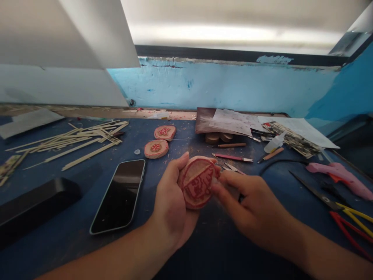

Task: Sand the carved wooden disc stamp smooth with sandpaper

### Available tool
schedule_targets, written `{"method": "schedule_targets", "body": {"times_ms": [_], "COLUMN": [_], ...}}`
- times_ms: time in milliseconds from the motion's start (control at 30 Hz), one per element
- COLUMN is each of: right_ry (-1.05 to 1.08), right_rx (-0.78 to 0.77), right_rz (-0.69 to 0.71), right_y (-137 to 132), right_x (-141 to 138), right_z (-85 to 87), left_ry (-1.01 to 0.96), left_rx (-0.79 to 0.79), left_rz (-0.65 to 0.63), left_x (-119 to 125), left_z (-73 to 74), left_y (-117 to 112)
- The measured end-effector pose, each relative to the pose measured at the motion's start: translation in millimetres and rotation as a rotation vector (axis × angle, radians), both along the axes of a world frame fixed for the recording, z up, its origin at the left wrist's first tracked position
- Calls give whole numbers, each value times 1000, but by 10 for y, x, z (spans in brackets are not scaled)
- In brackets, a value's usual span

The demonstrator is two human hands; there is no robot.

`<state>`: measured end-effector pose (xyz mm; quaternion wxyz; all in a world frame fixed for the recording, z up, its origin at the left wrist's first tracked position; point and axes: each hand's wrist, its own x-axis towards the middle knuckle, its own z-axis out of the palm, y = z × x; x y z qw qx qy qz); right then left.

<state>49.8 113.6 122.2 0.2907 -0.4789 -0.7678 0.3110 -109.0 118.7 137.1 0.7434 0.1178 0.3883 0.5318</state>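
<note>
My left hand [171, 198] is wrapped round a round wooden disc [197, 182] with a red carved pattern, held above the blue table [204, 241]. My right hand [247, 204] is closed beside the disc's right edge, its fingertips touching the rim. A dark thin object shows under its fingers, too hidden to name. Two more carved red discs [164, 132] [156, 149] lie on the table farther back, left of centre.
A phone [120, 195] lies face up left of my hands, a black box [35, 206] further left. Wooden sticks [78, 142] are scattered at back left. Carving tools [233, 157], papers [233, 122], a pink glue gun [340, 177] and pliers [344, 217] lie at right.
</note>
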Motion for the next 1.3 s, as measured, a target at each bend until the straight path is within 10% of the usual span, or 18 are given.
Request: {"method": "schedule_targets", "body": {"times_ms": [333,633,1300], "right_ry": [69,6,30], "right_rx": [116,119,86], "right_rz": [-183,11,-63], "right_y": [8,-51,-54], "right_x": [115,-1,-3], "right_z": [90,35,16], "left_ry": [-28,-54,23], "left_rx": [70,87,69], "left_rz": [-33,-56,-7], "left_x": [-60,-36,-29], "left_z": [95,70,86], "left_y": [-33,-18,-20]}}
